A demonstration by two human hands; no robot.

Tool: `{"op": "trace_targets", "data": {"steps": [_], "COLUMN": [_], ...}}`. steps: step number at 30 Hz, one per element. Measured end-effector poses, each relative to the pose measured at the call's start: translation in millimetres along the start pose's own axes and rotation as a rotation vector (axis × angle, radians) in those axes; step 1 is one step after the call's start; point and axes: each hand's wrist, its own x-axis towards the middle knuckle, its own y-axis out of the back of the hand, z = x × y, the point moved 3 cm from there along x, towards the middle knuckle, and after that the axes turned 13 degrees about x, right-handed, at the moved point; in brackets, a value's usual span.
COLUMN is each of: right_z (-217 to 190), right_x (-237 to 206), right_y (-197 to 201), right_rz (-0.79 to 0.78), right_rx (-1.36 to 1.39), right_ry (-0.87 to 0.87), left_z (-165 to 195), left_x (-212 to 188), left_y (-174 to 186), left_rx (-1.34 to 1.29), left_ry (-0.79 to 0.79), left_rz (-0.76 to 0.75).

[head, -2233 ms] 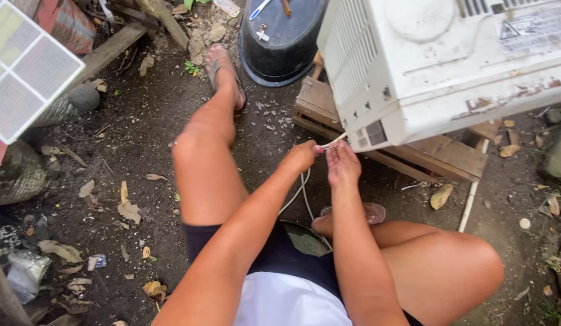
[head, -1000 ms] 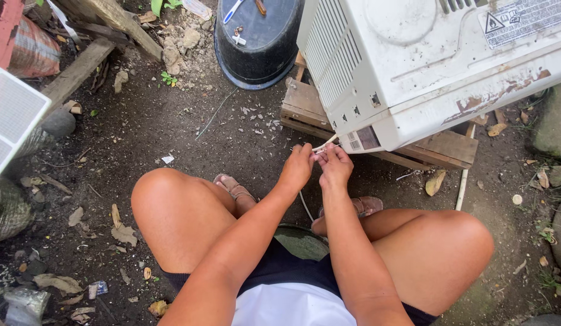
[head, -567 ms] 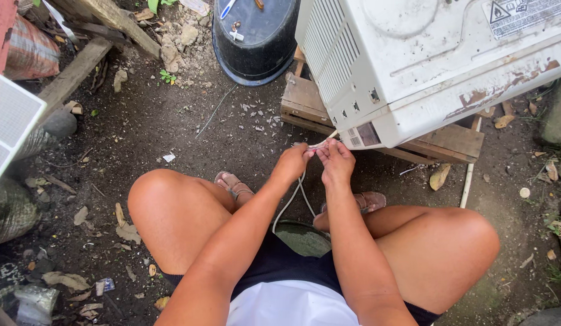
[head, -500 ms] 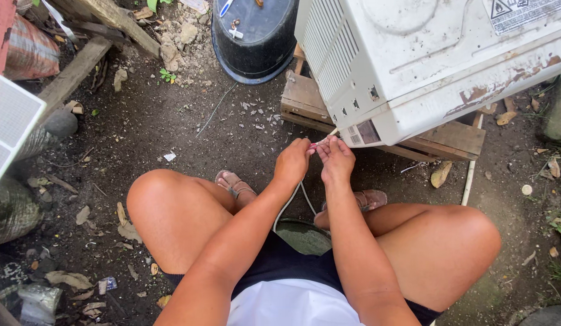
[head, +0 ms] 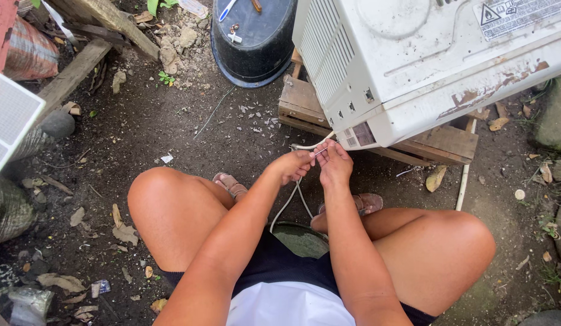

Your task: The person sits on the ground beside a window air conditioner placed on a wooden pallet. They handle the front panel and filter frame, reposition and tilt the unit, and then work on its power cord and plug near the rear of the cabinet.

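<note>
A seated person works a white cord [head: 295, 196] at the lower corner of a worn white air conditioner [head: 425, 66], which rests on a wooden pallet [head: 440, 142] over bare dirt. The left hand [head: 294, 166] and right hand [head: 334, 163] meet just below the unit's corner, fingers of both pinched together on the cord where it leaves the casing; from there it loops down between the knees. Compared with half a second earlier, the hands sit at the same spot under the corner, the grip unchanged, and the cord's slack hangs much as before. Against the view from about two seconds ago, the left leg, then stretched out towards the black tub [head: 253, 39], is now drawn in with the knee raised, the sandalled foot tucked near the hands. The tub stands just left of the unit, against the pallet's edge. A white mesh panel [head: 9, 124] lies at the far left.
</note>
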Motion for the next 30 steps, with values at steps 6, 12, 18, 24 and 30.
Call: {"op": "trace_targets", "data": {"steps": [6, 12, 18, 24, 30], "right_z": [-0.8, -0.5, -1.6, -2.2, 0.1], "right_x": [-0.1, 1.0, -0.8, -1.4, 0.0], "right_y": [-2.7, 0.0, -0.5, -4.6, -4.1], "right_rz": [-0.023, -0.029, -0.026, -0.019, -0.022], "right_rx": [0.031, -0.047, -0.048, -0.017, -0.024], "right_ry": [-0.014, 0.021, 0.032, 0.008, 0.025], "left_z": [27.6, 20.0, 8.2, 20.1, 32.8], "left_x": [-36.2, -12.7, 0.8, -16.8, -30.9], "left_y": [-18.5, -1.0, 7.4, -6.4, -12.8], "left_rx": [0.983, 0.373, -0.131, 0.845, 0.915], "left_ry": [-0.695, -0.121, 0.112, -0.487, -0.492], "left_rz": [0.930, 0.438, -0.095, 0.728, 0.789]}}
